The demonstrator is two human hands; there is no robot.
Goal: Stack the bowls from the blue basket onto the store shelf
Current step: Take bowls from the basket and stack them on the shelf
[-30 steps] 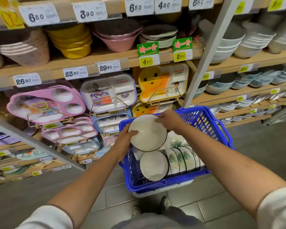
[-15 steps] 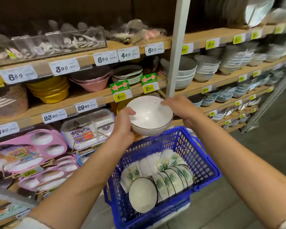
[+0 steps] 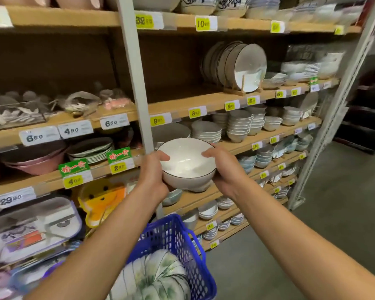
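The white bowl (image 3: 187, 164) is held in the air at mid-frame, mouth up and its rim tipped slightly toward the wearer, with a thin dark line round the rim. It is carried by 2 hands. The left hand (image 3: 152, 176) grips its left side and the right hand (image 3: 223, 169) its right side. In each grip the thumb is hooked over the rim and the fingers are curled under the wall; the fingertips beneath are hidden. The bowl is round, so no long axis applies; its centre axis stands near upright. It lies directly between the grips, and neither hand is nearer. Beyond the bowl runs the store shelf (image 3: 204, 197), just right of the upright post (image 3: 136, 83). The bowl appears apart from it, not yet set down. Stacked bowls (image 3: 239, 126) stand 1 level higher and to the right. Below the forearms, the blue basket (image 3: 182, 239) holds several patterned bowls (image 3: 152, 276) lying on edge. Judgement: the carry is in hand and much of the task remains. Placement calls for a forward reach with the bowl kept level. The risk is clipping a shelf edge or the post.
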